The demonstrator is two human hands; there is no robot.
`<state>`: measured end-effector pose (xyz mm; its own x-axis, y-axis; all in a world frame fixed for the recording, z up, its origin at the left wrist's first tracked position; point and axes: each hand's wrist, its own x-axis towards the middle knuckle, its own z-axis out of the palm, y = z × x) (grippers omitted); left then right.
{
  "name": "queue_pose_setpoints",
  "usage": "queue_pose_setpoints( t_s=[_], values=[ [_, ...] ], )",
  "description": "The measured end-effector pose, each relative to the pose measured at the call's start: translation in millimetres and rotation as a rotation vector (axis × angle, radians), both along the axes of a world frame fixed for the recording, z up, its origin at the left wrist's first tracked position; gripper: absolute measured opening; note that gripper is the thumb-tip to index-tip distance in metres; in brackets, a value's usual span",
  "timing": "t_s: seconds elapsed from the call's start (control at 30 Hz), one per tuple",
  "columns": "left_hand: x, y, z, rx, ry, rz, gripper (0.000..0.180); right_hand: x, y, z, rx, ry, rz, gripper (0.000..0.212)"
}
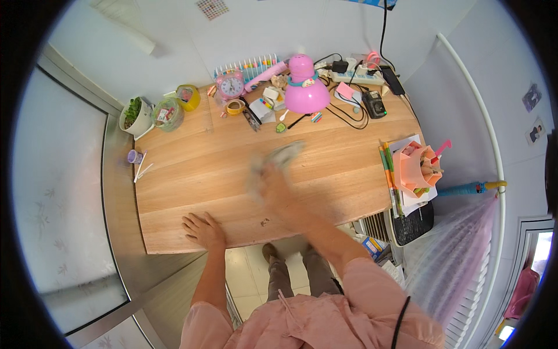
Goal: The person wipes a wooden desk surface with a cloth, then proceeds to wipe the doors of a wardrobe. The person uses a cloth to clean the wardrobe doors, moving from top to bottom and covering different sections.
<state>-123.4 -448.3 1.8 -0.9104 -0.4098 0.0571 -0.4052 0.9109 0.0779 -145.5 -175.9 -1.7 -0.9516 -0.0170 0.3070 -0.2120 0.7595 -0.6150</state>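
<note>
My right hand [272, 185] is stretched out over the middle of the wooden desk [192, 180], gripping a pale grey cloth [279, 158] that lies against the desktop. Hand and cloth are blurred by motion. My left hand [203, 228] rests flat with fingers spread on the desk's near edge, holding nothing.
Along the back stand a pink lamp [305, 87], a pink alarm clock [230, 85], a tape roll [235, 107], a power strip [357, 72] with cables, jars and a potted plant [135, 115]. A pink pen holder [414, 167] sits on papers at the right. A small purple cup [135, 156] stands at the left edge.
</note>
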Motion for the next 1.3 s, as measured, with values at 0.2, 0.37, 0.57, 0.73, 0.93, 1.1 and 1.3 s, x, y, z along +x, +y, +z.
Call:
queue_pose_setpoints(
  t_s=[0.2,0.37,0.57,0.73,0.93,1.1,1.3],
  values=[
    [1.9,-9.4,0.5,0.037,-0.028,0.007,0.067,27.5,-10.9,70.7,0.316,-0.588,0.267,0.052],
    [1.0,-7.7,-0.4,0.121,-0.017,0.003,0.067,43.1,114.7,14.7,-0.251,-0.093,-0.75,0.051],
    [-5.9,-65.7,6.6,0.489,0.078,-0.064,0.064,-28.8,-35.8,-27.8,0.161,0.089,-0.427,0.045],
    [-36.6,-128.4,12.6,0.252,0.036,0.127,0.064,-10.0,-221.2,17.9,0.13,0.158,0.531,0.031],
    [-38.1,-132.5,-1.4,0.057,-0.041,0.147,0.062,-32.1,-87.8,14.9,-0.563,-0.202,0.048,0.026],
    [-45.3,-127.0,-1.9,0.083,-0.048,0.157,0.063,-19.8,4.2,9.9,0.304,-0.029,-0.728,0.051],
    [-49.9,-124.8,7.3,0.106,-0.041,0.148,0.063,-72.3,-168.8,-29.3,-0.248,-0.254,-0.084,0.044]
  ],
)
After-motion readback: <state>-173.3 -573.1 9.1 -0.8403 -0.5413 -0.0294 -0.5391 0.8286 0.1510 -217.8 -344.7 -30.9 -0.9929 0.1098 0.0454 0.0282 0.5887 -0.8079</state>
